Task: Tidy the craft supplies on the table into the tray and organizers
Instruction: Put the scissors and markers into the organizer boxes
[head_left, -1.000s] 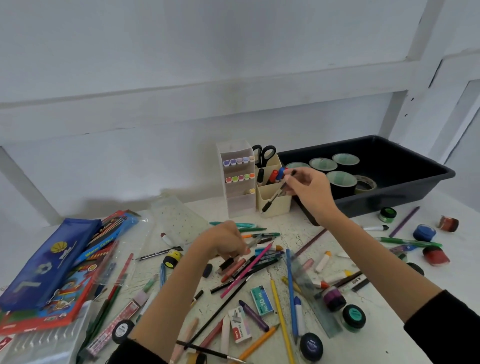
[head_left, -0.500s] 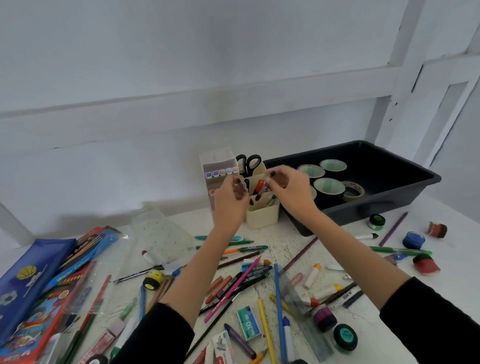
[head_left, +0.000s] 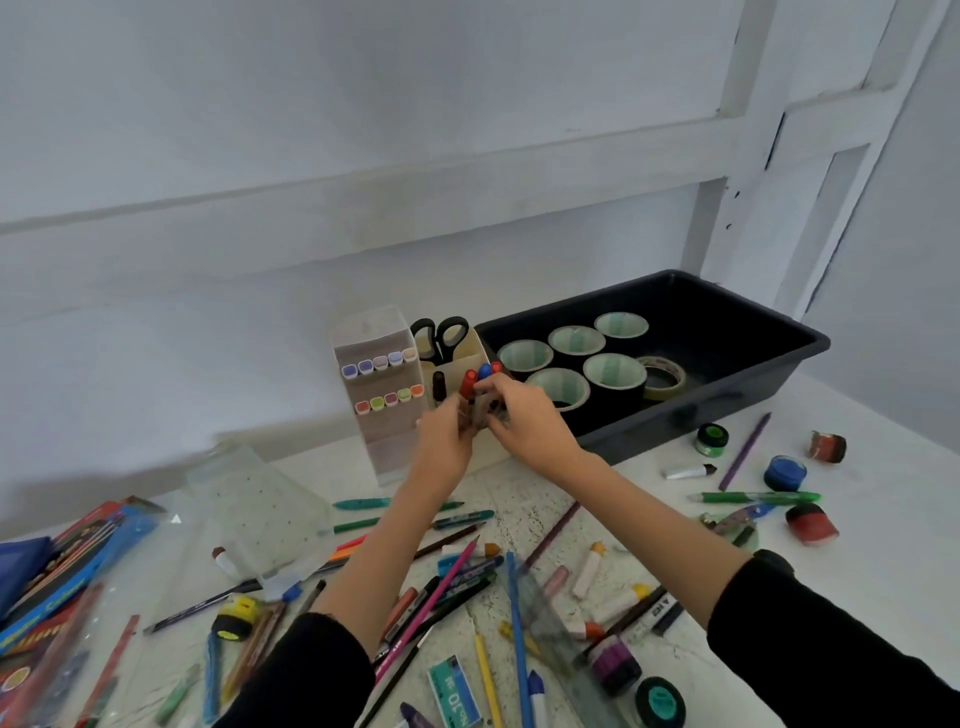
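Both hands meet over the cream pen holder (head_left: 464, 359) at the back of the table. My left hand (head_left: 441, 441) grips a small bundle of brownish pens (head_left: 475, 414), which is blurred. My right hand (head_left: 527, 423) curls its fingers round the same bundle from the right. Red (head_left: 469, 382) and blue markers (head_left: 484, 371) and black scissors (head_left: 439, 335) stand in the holder. A clear marker organizer (head_left: 382, 415) stands to its left. To its right, the black tray (head_left: 727, 410) holds several tape rolls (head_left: 613, 371).
Loose pens and pencils (head_left: 457, 571) lie scattered between my arms. A green pen (head_left: 753, 498), a purple pencil (head_left: 745, 452) and paint pots (head_left: 784, 472) lie right of the tray's front. A clear case (head_left: 254, 504) and coloured pencil packs (head_left: 57, 577) lie at the left.
My left hand rose from the pile of pens on the table to the cream holder with pens in it. My right hand stayed at the holder and came lower onto it.
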